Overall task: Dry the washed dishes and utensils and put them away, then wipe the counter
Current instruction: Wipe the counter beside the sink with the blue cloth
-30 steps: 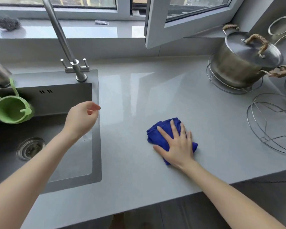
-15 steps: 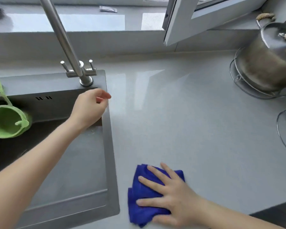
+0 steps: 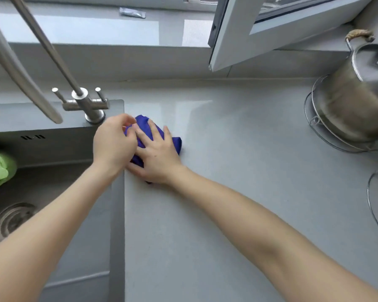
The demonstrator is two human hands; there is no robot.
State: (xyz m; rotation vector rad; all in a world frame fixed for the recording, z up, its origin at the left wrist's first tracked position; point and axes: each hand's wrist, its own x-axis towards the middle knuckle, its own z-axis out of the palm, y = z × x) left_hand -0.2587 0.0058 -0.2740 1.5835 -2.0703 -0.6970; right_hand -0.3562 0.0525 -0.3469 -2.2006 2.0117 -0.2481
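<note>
Glossy grey counter (image 3: 238, 171); right hand (image 3: 159, 158) presses crumpled blue cloth (image 3: 176, 144).

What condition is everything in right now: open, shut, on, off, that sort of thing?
Cloth: bunched on the counter beside the sink.
Right hand: flat, pressing the cloth.
Left hand: fingers curled at the cloth's edge; grip unclear.
Window: swung open.
Pot: lid on, standing on a wire rack.
Faucet: no water running.
</note>
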